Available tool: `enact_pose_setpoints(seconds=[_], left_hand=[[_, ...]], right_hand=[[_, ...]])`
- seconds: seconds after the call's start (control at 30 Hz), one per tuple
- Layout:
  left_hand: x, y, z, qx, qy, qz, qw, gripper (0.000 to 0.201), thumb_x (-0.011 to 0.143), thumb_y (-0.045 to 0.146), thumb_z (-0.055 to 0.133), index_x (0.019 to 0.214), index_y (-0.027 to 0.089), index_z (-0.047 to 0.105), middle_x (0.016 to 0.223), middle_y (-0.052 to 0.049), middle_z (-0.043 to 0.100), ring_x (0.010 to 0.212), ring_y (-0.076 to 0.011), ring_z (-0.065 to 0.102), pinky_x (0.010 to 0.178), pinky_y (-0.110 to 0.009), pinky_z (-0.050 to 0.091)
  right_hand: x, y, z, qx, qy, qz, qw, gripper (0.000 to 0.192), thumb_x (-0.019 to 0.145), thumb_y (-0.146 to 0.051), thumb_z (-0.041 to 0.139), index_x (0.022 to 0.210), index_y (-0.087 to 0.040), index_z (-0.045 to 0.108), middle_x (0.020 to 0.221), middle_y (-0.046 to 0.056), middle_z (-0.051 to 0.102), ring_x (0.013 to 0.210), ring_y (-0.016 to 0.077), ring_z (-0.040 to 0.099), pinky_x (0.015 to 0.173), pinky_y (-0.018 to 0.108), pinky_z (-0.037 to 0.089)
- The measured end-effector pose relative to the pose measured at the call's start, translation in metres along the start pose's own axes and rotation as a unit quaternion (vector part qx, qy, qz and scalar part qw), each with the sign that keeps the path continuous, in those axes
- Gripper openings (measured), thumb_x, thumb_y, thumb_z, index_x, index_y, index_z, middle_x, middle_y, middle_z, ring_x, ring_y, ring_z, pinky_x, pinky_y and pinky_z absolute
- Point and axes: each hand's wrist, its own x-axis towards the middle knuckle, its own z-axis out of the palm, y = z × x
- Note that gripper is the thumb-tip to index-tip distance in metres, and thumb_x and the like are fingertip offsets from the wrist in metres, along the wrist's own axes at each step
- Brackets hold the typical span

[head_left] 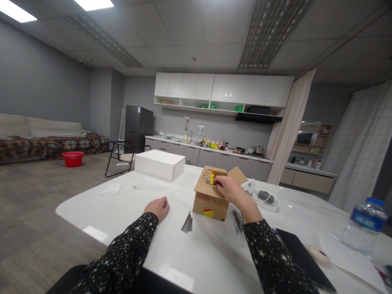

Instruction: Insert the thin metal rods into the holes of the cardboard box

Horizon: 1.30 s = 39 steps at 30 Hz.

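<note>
A small brown cardboard box [208,200] with red and yellow labels stands open on the white table [128,200]. My right hand [231,192] rests on the box's top edge, fingers curled over the flap. My left hand [157,207] lies on the table to the left of the box, fingers loosely curled, holding nothing. A small bundle of dark nails [186,223] lies on the table between my hands, just in front of the box. Both sleeves are black with white stars.
A white closed box [159,164] sits at the table's far side. A clear bag with dark items [263,198] lies right of the cardboard box. A dark tablet [298,253], a tape roll [320,256] and a water bottle [364,226] are at right.
</note>
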Motion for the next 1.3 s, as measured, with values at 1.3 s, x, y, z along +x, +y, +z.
enact_pose_setpoints(seconds=[1.3], left_hand=[[0.000,-0.001,0.000,0.003,0.001,0.004,1.000,0.019,0.082,0.034,0.042,0.083,0.022,0.057,0.081,-0.005,0.066,0.077,-0.0191,0.061,0.068,-0.028,0.041]], right_hand=[[0.003,0.009,0.005,0.069,0.020,-0.017,0.997,0.019,0.080,-0.013,0.051,0.090,-0.017,0.067,0.094,0.006,0.067,0.086,0.0171,0.059,0.075,0.025,0.042]])
